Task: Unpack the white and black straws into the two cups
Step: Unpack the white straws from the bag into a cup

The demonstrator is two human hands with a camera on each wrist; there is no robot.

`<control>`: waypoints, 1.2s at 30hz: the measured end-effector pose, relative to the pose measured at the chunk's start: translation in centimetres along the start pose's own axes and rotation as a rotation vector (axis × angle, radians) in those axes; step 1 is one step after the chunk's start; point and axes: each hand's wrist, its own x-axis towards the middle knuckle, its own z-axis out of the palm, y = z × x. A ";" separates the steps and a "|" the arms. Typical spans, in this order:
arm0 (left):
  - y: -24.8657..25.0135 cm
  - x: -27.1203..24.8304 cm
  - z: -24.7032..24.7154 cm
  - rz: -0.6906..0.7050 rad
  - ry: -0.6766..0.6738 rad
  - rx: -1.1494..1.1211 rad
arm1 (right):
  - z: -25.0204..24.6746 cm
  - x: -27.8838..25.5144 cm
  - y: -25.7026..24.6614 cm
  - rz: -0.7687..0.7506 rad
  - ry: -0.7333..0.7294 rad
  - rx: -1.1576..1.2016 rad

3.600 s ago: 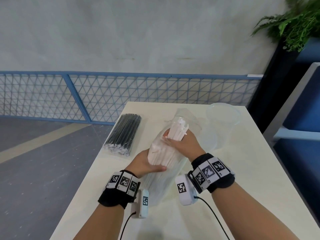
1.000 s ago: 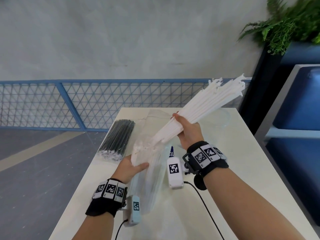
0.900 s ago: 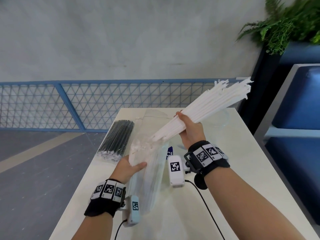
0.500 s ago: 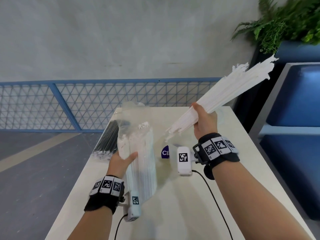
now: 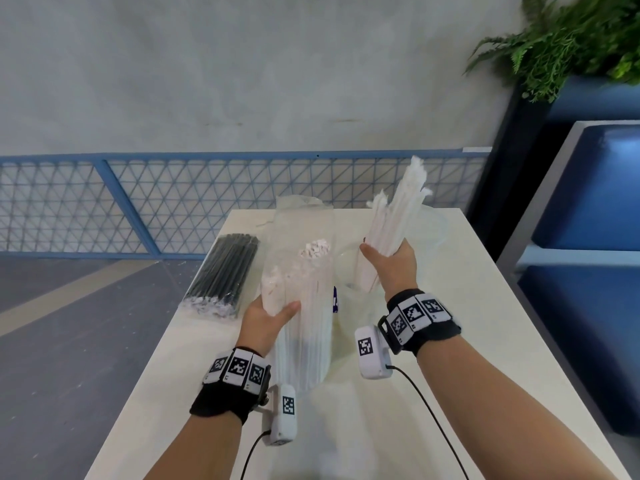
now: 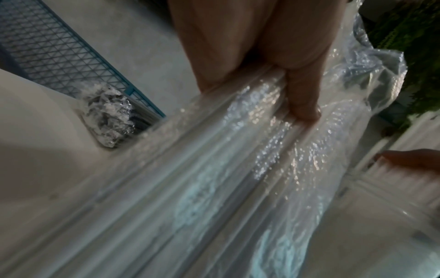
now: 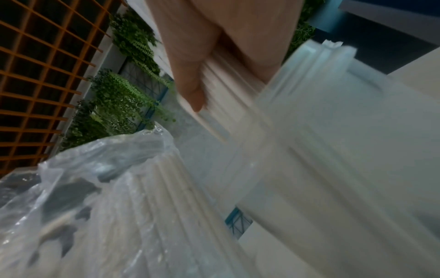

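Note:
My right hand [image 5: 389, 263] grips a bundle of white straws [image 5: 394, 213], held almost upright. Their lower ends reach into a clear cup [image 5: 351, 311] standing mid-table. In the right wrist view my fingers [image 7: 190, 90] wrap the white straws [image 7: 223, 97] just above the clear cup [image 7: 333, 150]. My left hand [image 5: 268, 320] holds the clear plastic bag [image 5: 304, 271] upright on the table, with more white straws inside. My thumb [image 6: 302, 101] presses on the bag [image 6: 238, 169]. A sealed pack of black straws [image 5: 225, 271] lies at the table's left edge.
A second clear cup [image 5: 433, 230] stands at the table's [image 5: 467, 341] far right, behind the bundle. A blue mesh fence [image 5: 173, 202] runs past the far edge. A blue seat [image 5: 588, 202] and a plant [image 5: 571, 36] are to the right. Cables trail from both wrists.
My right hand pulled the bundle out of the bag, swung it from a rightward tilt to nearly upright, and lowered it into the near cup. My left hand stood the bag upright.

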 end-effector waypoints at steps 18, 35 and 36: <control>-1.6 0.3 -1.7 -0.043 0.006 -0.086 | 2.7 -3.8 -3.0 -0.668 -0.152 -0.274; -1.1 0.8 -3.4 -0.011 -0.111 0.004 | 5.0 -6.4 -0.4 0.088 -0.518 -0.055; -1.2 0.7 -3.4 -0.014 -0.102 -0.006 | 4.9 -6.5 -0.2 0.024 -0.479 -0.104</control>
